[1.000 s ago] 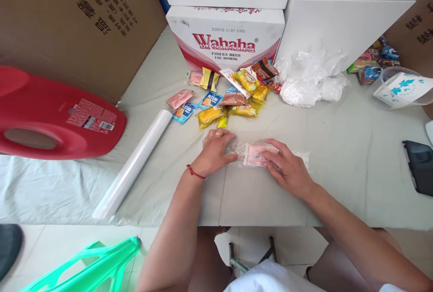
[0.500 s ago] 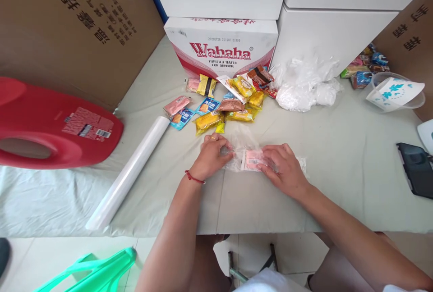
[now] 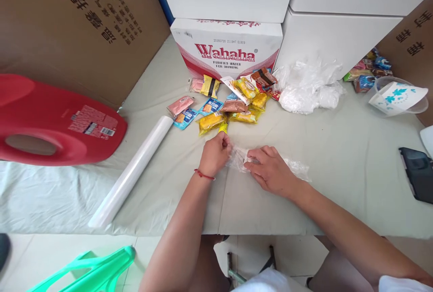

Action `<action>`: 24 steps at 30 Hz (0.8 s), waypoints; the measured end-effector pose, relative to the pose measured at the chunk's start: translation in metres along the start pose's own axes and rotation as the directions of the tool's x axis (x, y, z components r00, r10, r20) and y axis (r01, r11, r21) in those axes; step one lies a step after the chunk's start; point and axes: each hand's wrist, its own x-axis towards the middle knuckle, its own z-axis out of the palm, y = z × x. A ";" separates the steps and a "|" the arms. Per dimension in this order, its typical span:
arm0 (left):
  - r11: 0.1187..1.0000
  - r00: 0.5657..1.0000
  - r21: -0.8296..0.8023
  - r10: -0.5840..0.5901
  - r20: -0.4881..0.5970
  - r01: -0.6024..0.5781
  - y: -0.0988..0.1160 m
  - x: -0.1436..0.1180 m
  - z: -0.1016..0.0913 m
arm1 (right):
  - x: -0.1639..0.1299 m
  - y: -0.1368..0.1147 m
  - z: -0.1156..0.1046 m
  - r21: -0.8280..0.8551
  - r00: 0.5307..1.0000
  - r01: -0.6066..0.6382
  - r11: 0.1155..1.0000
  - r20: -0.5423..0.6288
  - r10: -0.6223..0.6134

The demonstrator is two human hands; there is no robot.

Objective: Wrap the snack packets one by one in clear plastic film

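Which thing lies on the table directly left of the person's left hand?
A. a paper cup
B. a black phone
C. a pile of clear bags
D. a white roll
D: the white roll lies slanted on the cloth, left of the left hand.

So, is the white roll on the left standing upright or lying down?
Lying down. The white roll rests flat along its length on the grey table cover, slanting from near the table edge toward the snack packets.

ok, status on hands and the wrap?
Left hand pinching clear wrap. Right hand pressing down on wrapped pink packet. Snack pile just beyond, apart.
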 end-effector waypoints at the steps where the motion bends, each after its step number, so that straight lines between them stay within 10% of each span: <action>1: 0.999 1.000 -0.040 -0.016 -0.005 0.016 0.001 0.001 0.001 | -0.001 -0.001 0.000 -0.024 0.999 0.036 0.999 0.033 -0.035; 8: 0.918 0.963 -0.292 -0.243 0.120 0.268 0.008 -0.008 -0.003 | -0.004 -0.002 0.002 0.025 0.989 0.017 1.000 0.148 -0.021; 15: 0.986 0.989 -0.123 -0.102 0.110 0.115 0.014 -0.015 0.002 | -0.026 -0.003 -0.013 0.095 0.993 -0.106 0.990 0.066 0.100; 24: 0.981 0.989 -0.175 0.104 0.107 -0.084 0.051 -0.047 0.060 | -0.050 -0.003 -0.023 0.285 0.978 -0.209 0.935 0.084 0.193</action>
